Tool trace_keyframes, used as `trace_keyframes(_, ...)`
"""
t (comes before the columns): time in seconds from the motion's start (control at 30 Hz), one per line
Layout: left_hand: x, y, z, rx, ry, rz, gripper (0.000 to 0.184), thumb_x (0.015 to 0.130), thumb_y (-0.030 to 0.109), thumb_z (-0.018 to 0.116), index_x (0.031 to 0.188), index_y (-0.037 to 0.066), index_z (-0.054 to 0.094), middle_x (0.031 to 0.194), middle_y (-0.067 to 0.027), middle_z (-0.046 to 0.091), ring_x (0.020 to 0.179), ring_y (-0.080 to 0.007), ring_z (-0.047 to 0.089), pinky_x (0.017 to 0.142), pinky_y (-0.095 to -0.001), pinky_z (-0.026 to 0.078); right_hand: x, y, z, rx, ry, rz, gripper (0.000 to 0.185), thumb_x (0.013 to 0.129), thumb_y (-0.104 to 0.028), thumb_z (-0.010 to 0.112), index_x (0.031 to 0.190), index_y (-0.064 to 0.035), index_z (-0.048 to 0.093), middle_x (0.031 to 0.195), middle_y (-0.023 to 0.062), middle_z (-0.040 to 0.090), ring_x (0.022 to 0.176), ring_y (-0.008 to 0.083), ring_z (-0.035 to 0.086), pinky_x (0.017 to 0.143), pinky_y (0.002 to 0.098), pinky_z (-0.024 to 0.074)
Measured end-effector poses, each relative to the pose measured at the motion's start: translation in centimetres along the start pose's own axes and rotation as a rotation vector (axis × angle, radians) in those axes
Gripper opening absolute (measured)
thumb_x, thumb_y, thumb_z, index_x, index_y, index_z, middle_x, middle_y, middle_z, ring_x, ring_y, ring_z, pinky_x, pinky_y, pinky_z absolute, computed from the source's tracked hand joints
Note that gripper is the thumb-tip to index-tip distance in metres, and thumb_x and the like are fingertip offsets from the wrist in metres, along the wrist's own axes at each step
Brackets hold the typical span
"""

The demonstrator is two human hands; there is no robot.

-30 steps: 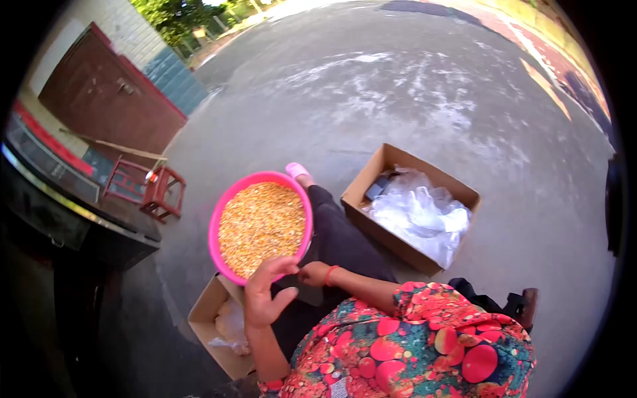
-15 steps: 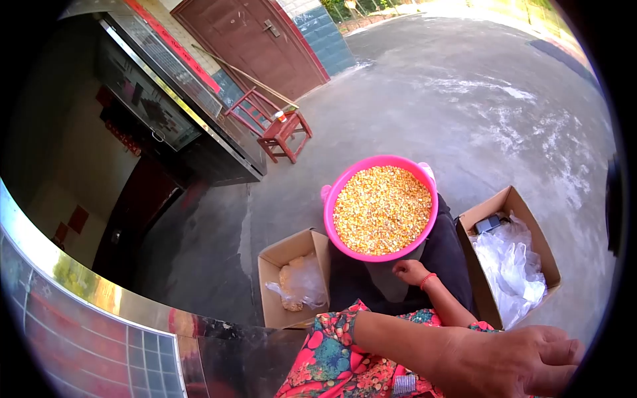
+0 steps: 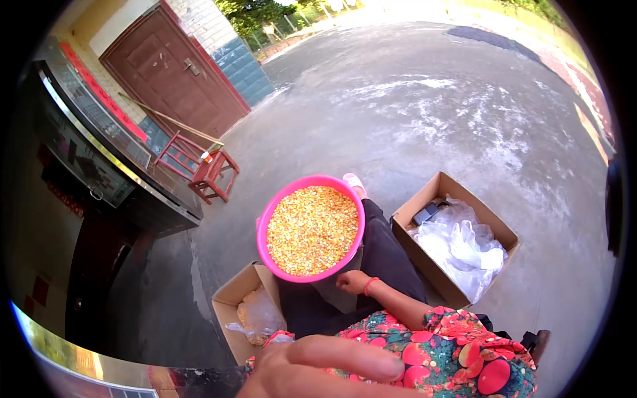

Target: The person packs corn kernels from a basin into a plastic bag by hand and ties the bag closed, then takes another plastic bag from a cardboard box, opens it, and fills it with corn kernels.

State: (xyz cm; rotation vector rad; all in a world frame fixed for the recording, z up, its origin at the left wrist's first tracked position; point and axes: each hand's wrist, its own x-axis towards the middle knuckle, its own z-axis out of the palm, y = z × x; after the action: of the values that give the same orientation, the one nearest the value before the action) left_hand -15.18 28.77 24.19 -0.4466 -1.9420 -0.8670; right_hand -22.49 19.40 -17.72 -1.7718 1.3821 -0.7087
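A pink basin (image 3: 261,247) full of yellow corn kernels (image 3: 312,229) rests on the dark-trousered lap. Just below its near rim is my right hand (image 3: 353,282), a red band at its wrist. Its fingers curl inward, and I cannot make out whether anything is in them. My left hand (image 3: 312,368) looms close to the camera at the bottom edge, fingers stretched out to the right and partly cut off by the frame. Nothing shows in it.
An open cardboard box (image 3: 501,232) with white plastic bags (image 3: 458,249) and a small dark block (image 3: 425,213) stands on the right. Another box (image 3: 225,302), on the left, has a clear bag (image 3: 259,318). A red chair (image 3: 213,174) stands near the brown door (image 3: 166,73).
The view has swung right, so the basin and boxes sit further left. My left hand has gone from the lower right to the bottom centre. My right hand stays by the basin.
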Motion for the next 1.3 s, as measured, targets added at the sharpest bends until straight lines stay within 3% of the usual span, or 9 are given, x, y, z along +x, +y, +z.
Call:
trace_keyframes(0.23,-2.6,1.1,-0.6,-0.331,0.109,-0.082,0.038,0.085,0.027,0.052,0.116,0.005,0.054,0.111,-0.0126,0.060,0.098,-0.0281,0.058,0.086,-0.0433,0.045,0.4,0.0,0.4,-0.037,0.008,-0.013,0.023,0.076,-0.019,0.059,0.096,-0.0089,0.067,0.089,0.0126,0.068,0.086,0.0294,0.065,0.077,0.0386,0.0504)
trace_keyframes(0.3,-2.9,1.2,-0.6,-0.394,0.143,-0.095,0.039,0.087,0.029,0.050,0.119,0.006,0.053,0.111,-0.0123,0.060,0.098,-0.0284,0.058,0.086,-0.0444,0.044,0.6,0.4,1.0,0.004,0.090,-0.057,0.020,0.073,-0.018,0.056,0.085,-0.0106,0.069,0.085,0.0124,0.067,0.081,0.0310,0.064,0.071,0.0414,0.0500)
trace_keyframes(0.67,-2.9,4.3,0.0,-0.555,0.425,-0.215,0.049,0.097,0.040,0.037,0.132,0.007,0.045,0.114,-0.0103,0.061,0.099,-0.0299,0.057,0.090,-0.0505,0.040,1.1,0.7,1.3,-0.036,0.032,-0.038,0.020,0.077,-0.019,0.055,0.091,-0.0087,0.067,0.088,0.0138,0.067,0.084,0.0313,0.064,0.074,0.0403,0.0497)
trace_keyframes(0.77,-1.4,6.1,3.3,-0.513,0.215,-0.344,0.053,0.097,0.045,0.036,0.131,0.007,0.045,0.116,-0.0094,0.060,0.105,-0.0304,0.055,0.095,-0.0529,0.036,0.3,-0.2,0.6,-0.036,0.035,-0.009,0.021,0.077,-0.019,0.056,0.092,-0.0091,0.067,0.088,0.0134,0.067,0.084,0.0306,0.064,0.075,0.0394,0.0499)
trace_keyframes(0.87,1.0,6.6,3.1,-0.700,-0.102,-0.305,0.045,0.097,0.037,0.038,0.128,0.006,0.047,0.125,-0.0106,0.055,0.113,-0.0253,0.051,0.100,-0.0548,0.031,0.3,0.0,0.4,0.011,0.021,-0.022,0.020,0.074,-0.019,0.057,0.088,-0.0095,0.068,0.087,0.0130,0.067,0.085,0.0296,0.065,0.075,0.0398,0.0498)
trace_keyframes(0.97,0.3,5.3,2.6,-0.742,-0.181,-0.262,0.043,0.096,0.035,0.040,0.128,0.006,0.048,0.125,-0.0108,0.055,0.113,-0.0243,0.052,0.101,-0.0547,0.028,0.4,0.2,0.5,-0.033,0.022,-0.041,0.021,0.080,-0.022,0.057,0.094,-0.0083,0.066,0.088,0.0121,0.068,0.084,0.0284,0.065,0.075,0.0384,0.0502)
trace_keyframes(1.17,-1.1,3.0,0.9,-0.790,-0.288,-0.164,0.041,0.095,0.031,0.045,0.129,0.008,0.049,0.125,-0.0113,0.056,0.113,-0.0222,0.052,0.105,-0.0546,0.023,0.5,0.6,1.0,-0.008,0.054,-0.045,0.021,0.080,-0.022,0.057,0.093,-0.0072,0.065,0.088,0.0135,0.067,0.084,0.0306,0.065,0.074,0.0393,0.0498)
trace_keyframes(1.3,-1.7,1.9,-1.3,-0.824,-0.398,-0.074,0.040,0.094,0.028,0.048,0.129,0.009,0.050,0.124,-0.0116,0.056,0.113,-0.0208,0.053,0.107,-0.0545,0.019,0.6,0.0,0.3,0.005,-0.012,-0.041,0.021,0.079,-0.019,0.057,0.094,-0.0069,0.066,0.089,0.0124,0.068,0.085,0.0270,0.065,0.075,0.0372,0.0500)
